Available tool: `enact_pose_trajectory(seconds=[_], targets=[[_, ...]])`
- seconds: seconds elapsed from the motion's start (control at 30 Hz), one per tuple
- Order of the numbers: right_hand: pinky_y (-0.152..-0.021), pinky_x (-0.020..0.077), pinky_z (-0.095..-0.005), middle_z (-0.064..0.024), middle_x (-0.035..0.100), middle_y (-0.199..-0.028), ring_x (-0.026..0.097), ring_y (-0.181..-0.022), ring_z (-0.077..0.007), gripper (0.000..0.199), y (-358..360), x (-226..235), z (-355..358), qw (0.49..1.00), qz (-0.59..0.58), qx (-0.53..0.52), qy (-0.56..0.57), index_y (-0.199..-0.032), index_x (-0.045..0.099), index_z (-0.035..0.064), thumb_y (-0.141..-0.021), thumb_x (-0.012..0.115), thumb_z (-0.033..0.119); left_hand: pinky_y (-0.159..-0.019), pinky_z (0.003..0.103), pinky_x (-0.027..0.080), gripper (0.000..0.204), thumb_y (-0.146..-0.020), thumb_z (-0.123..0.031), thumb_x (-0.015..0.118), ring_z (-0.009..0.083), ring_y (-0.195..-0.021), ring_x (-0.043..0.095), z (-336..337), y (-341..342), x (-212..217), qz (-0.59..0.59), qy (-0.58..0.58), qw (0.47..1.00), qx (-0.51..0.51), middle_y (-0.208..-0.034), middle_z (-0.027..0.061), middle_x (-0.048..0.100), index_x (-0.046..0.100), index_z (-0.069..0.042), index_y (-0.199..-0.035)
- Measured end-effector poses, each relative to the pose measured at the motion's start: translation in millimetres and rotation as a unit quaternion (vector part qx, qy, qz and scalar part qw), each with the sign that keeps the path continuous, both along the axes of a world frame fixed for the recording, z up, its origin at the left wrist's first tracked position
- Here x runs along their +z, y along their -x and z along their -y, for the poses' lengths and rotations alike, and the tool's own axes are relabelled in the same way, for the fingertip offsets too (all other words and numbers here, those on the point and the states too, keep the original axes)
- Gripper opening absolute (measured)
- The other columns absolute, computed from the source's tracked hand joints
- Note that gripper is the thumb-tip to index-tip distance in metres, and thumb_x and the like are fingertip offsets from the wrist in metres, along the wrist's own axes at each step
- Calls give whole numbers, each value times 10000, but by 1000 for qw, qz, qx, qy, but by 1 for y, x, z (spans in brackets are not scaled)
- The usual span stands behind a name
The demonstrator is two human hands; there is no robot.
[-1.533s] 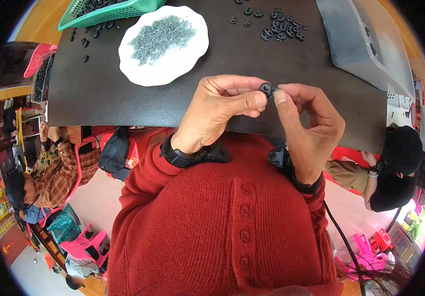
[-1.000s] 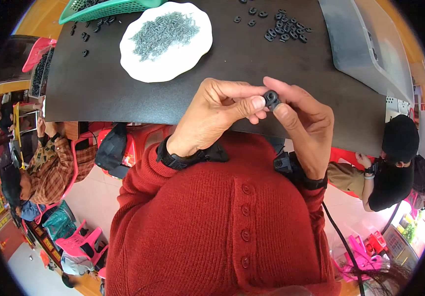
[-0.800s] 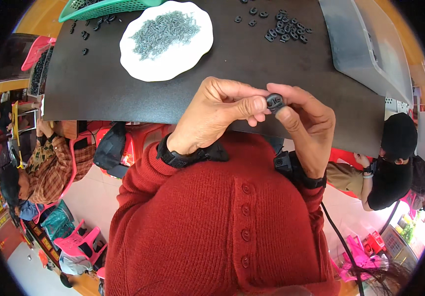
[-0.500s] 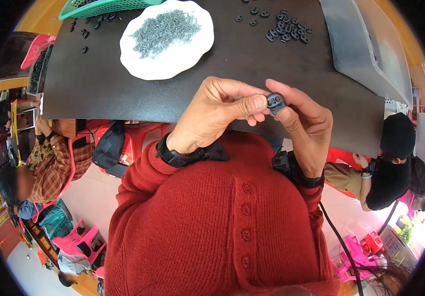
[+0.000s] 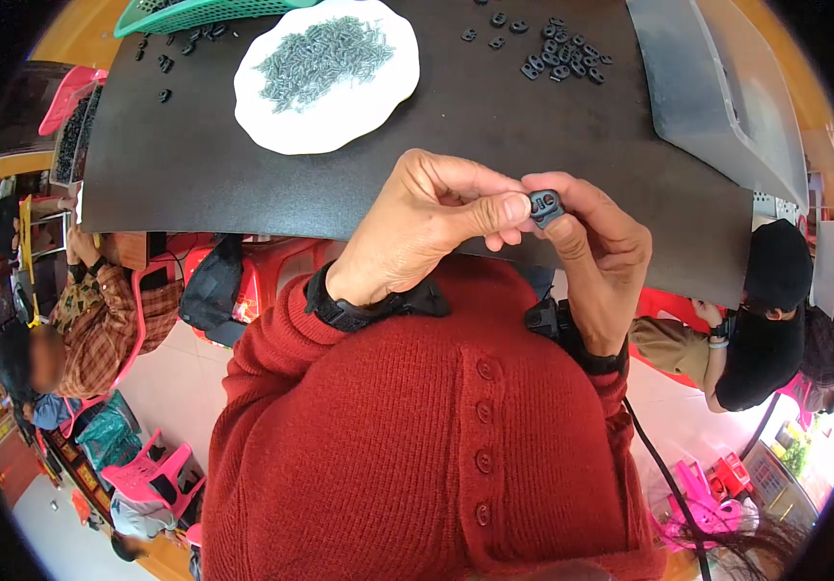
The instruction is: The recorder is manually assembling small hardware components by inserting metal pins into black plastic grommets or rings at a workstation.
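Observation:
Between my two hands, over the near part of the table, is a small black two-hole cord lock [image 5: 545, 207]. My left hand [image 5: 432, 213] pinches its left end between thumb and fingers. On the other side, my right hand [image 5: 603, 228] grips it with thumb and index finger, so both hands are closed on it. Past my left hand lies a white scalloped plate [image 5: 291, 134] bearing a heap of small metal springs [image 5: 325, 63]. A loose pile of similar black cord locks [image 5: 562, 48] is spread on the table at the far right.
A green basket [image 5: 214, 15] sits at the far left, with loose black parts [image 5: 165, 64] beside it. A translucent plastic bin [image 5: 717, 97] stands along the dark table's [image 5: 175, 174] right side. People sit at left [image 5: 107, 329] and right [image 5: 766, 339].
The cord lock has turned a little in my fingers and shifted slightly right. My right index finger has come down lower over its top.

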State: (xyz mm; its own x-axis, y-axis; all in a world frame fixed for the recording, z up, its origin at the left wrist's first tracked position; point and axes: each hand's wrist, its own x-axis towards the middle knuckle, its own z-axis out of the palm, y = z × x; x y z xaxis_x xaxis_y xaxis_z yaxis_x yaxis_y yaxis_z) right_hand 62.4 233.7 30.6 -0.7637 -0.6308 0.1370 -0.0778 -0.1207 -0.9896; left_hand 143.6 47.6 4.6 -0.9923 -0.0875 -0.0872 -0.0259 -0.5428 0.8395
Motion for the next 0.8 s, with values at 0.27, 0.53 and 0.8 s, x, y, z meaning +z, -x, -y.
enact_pose_trajectory(seconds=[0.27, 0.53, 0.8], targets=[[-767, 492, -245, -61, 724, -942, 642, -860, -105, 246, -3, 1, -2, 999, -21, -20, -34, -1172, 780, -42, -1004, 767, 137, -702, 259, 581, 186, -980, -143, 811, 122, -759, 698, -3, -1, 2, 14, 3, 1000, -3, -898, 119, 797, 821, 22, -1065], [-677, 421, -231, -38, 682, -861, 569, -761, -81, 210, -2, -5, -8, 994, -68, -47, -66, -1121, 785, -37, -1001, 766, 134, -686, 244, 567, 164, -973, -117, 819, 95, -734, 680, -9, 1, 3, 21, 5, 1000, 4, -871, 101, 798, 829, 21, -1062], [-773, 508, -235, -15, 697, -901, 626, -819, -78, 286, 9, -5, -7, 998, 31, -45, -18, -1236, 755, -46, -1002, 780, 115, -699, 263, 573, 192, -994, -150, 797, 127, -765, 701, -13, 13, -1, 26, 28, 999, 11, -889, 109, 786, 811, 18, -1084]])
